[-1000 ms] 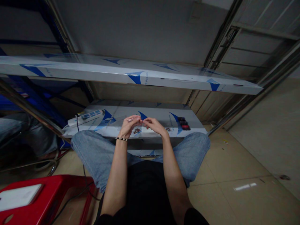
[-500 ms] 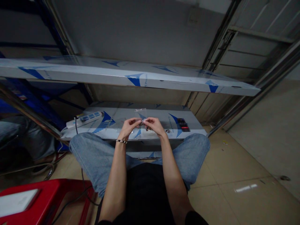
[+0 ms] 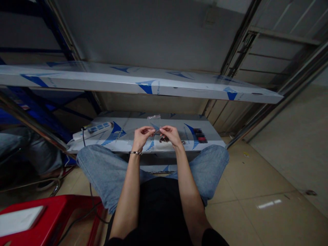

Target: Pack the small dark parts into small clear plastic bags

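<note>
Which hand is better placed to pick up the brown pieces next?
Probably the right hand: it is just beside the brown pieces, while the left hand is farther away. Both pinch a small item.

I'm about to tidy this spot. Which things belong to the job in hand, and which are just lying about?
Job, apparently:
small part, pinched by left hand and right hand
brown bits
clear bag

Lying about, seemingly:
power strip
white slab on red stool
pixelated item, unidentifiable

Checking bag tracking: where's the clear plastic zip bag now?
Head view, slightly left of centre: the clear plastic zip bag shows against the silvery, blue-printed shelf, just beyond the bare left hand and right hand.
</note>
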Available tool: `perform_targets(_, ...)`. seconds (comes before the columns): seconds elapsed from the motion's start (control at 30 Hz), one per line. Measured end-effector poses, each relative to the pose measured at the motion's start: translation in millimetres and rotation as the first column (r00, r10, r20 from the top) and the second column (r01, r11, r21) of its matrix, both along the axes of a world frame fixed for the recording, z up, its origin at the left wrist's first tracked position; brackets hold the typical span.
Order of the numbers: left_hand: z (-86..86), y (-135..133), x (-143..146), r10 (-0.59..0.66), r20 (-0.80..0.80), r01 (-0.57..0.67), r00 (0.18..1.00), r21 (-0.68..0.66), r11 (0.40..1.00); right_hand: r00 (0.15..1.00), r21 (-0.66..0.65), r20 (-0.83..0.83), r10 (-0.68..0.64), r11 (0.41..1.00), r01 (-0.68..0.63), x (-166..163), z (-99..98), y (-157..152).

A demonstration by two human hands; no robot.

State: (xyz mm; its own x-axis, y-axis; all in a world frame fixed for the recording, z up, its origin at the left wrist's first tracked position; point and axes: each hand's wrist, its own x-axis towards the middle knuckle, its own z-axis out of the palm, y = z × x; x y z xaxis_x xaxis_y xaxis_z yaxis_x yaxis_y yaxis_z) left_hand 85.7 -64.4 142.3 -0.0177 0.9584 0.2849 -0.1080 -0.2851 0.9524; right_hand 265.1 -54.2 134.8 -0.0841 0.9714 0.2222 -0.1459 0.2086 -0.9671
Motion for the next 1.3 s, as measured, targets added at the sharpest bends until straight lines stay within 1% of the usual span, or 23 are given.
perform_targets(0.23, 3.9, -2, 1, 0.045, -0.01, -0.044, 0.999, 0.051, 0.998, 1.0, -0.009, 0.002, 0.012, 1.0, -0.012, 2, -1.7, 0)
perform_targets(0.47, 6.3, -3, -3, 0.02, -0.044, -0.017, 0.999, 0.061, 0.998, 0.996, -0.03, 0.051, 0.078, 0.997, -0.077, 2, -1.4, -2)
perform_targets(0.7, 4.9, -3, -4, 0.009, -0.044, -0.006, 0.999, 0.068, 0.998, 0.997, -0.016, 0.045, 0.066, 0.998, -0.065, 1, -0.1, -4)
perform_targets(0.8, 4.5, -4, -5, -0.047, -0.077, 0.051, 0.996, 0.061, 0.997, 0.999, 0.007, 0.043, 0.028, 1.0, -0.029, 0, 3.1, -4)
perform_targets(0.9, 4.9, -6, -8, -0.136, -0.122, 0.14, 0.983, 0.023, 0.99, 0.997, 0.047, 0.019, -0.07, 0.996, 0.069, -3, 5.1, -2)
perform_targets(1.0, 5.2, -9, -10, -0.224, -0.145, 0.221, 0.964, -0.035, 0.975, 0.984, 0.07, -0.035, -0.175, 0.982, 0.178, -9, 5.0, 0)
perform_targets(1.1, 4.8, -10, -9, -0.29, -0.166, 0.283, 0.943, -0.067, 0.957, 0.972, 0.077, -0.084, -0.222, 0.971, 0.228, -16, 4.1, 0)
perform_targets(1.17, 4.2, -9, -7, -0.257, -0.187, 0.254, 0.948, -0.039, 0.966, 0.971, 0.071, -0.106, -0.213, 0.973, 0.221, -21, 3.8, -1)
perform_targets(1.23, 3.3, -6, -4, -0.166, -0.186, 0.174, 0.969, 0.028, 0.984, 0.979, 0.07, -0.116, -0.168, 0.982, 0.177, -25, 4.1, -3)
perform_targets(1.3, 2.2, -3, -1, -0.075, -0.145, 0.089, 0.987, 0.089, 0.992, 0.989, 0.079, -0.112, -0.099, 0.991, 0.109, -27, 4.9, -5)
